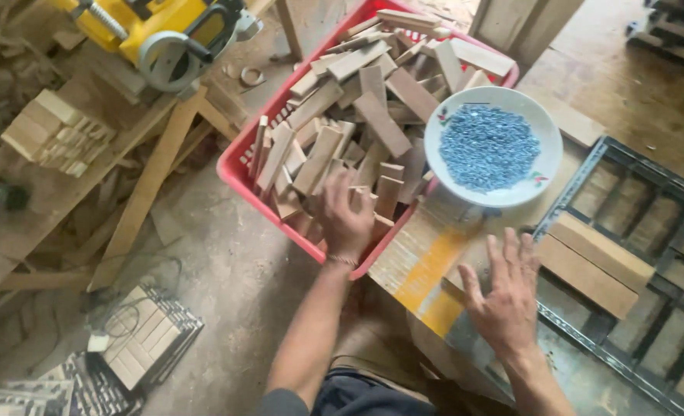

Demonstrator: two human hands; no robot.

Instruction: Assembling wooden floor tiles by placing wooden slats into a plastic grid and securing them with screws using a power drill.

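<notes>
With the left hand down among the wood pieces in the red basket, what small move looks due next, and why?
Probably close the left hand on one wood block and lift it out. Its fingers are spread over the loose pieces at the near edge of the red basket, while the right hand lies flat and empty on the board beside the black grid frame.

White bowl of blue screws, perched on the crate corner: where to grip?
Take the white bowl by its bare near rim, from the right hand side. It rests on blocks in the red crate, so lift level or the blue screws may spill.
</notes>
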